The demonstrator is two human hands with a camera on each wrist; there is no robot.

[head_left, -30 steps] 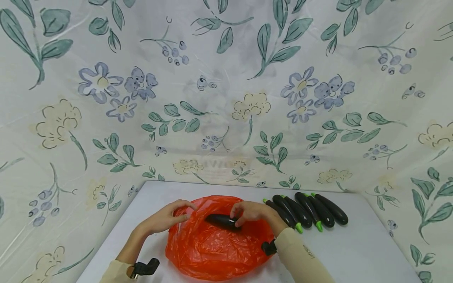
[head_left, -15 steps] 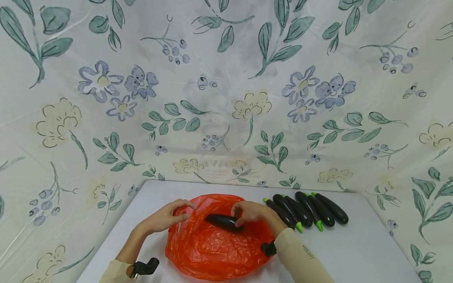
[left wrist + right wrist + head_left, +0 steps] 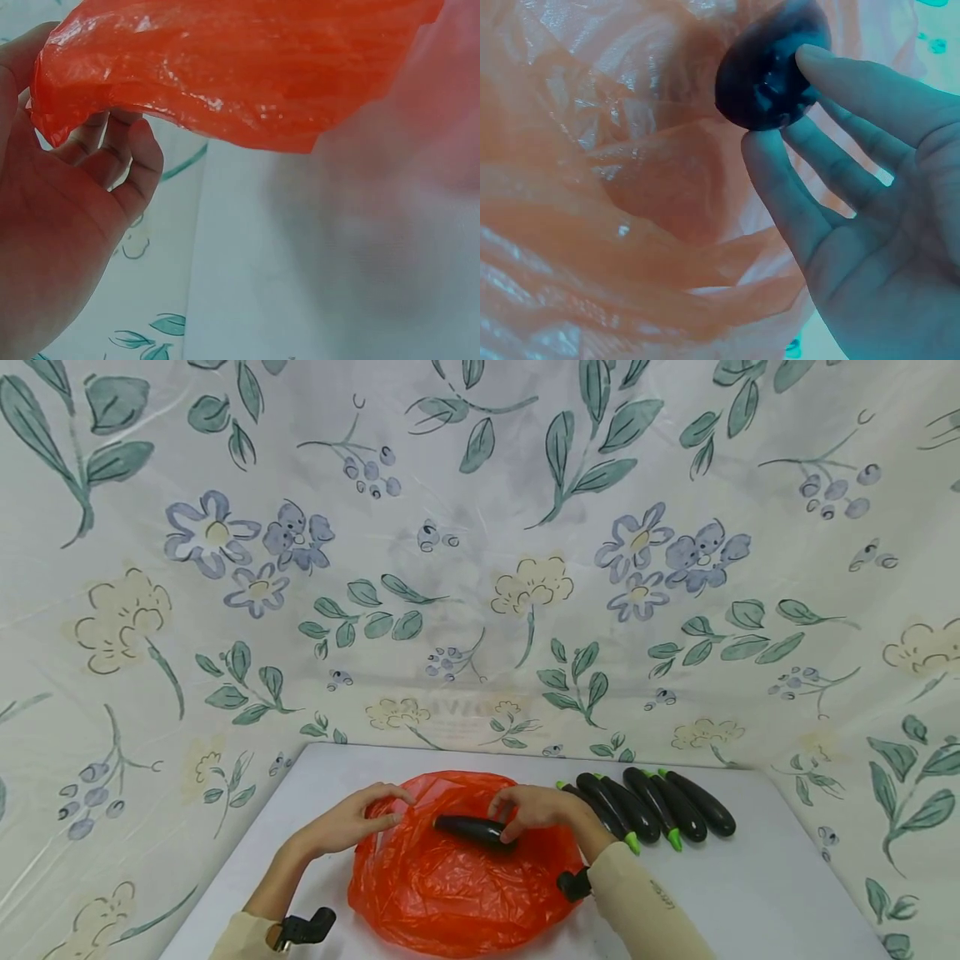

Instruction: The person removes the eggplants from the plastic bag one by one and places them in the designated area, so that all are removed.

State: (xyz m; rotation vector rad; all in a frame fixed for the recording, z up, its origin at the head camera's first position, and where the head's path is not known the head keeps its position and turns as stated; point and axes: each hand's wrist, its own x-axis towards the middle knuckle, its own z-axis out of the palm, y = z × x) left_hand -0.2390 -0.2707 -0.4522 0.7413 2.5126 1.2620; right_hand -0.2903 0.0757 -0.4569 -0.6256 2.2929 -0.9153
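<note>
A dark, glossy eggplant [image 3: 468,829] lies roughly level at the mouth of a red plastic bag [image 3: 457,902]. My right hand [image 3: 534,807] pinches its rounded end between thumb and fingers; the right wrist view shows that end of the eggplant [image 3: 769,71] close up. Whether it rests on the bag's contents cannot be told. At the bag's left rim, my left hand [image 3: 348,818] holds the plastic. In the left wrist view a fold of the bag [image 3: 202,75] sits between the thumb and curled fingers of the left hand [image 3: 67,187].
Several more eggplants [image 3: 686,806] lie side by side on the white table [image 3: 757,893], right of the bag. Behind the table hangs a floral sheet [image 3: 465,652]. Each wrist carries a small black camera, such as the left one [image 3: 309,927].
The eggplant in my right hand has shifted slightly, and its left tip now shows more plainly. My left hand stays at the bag's rim.
</note>
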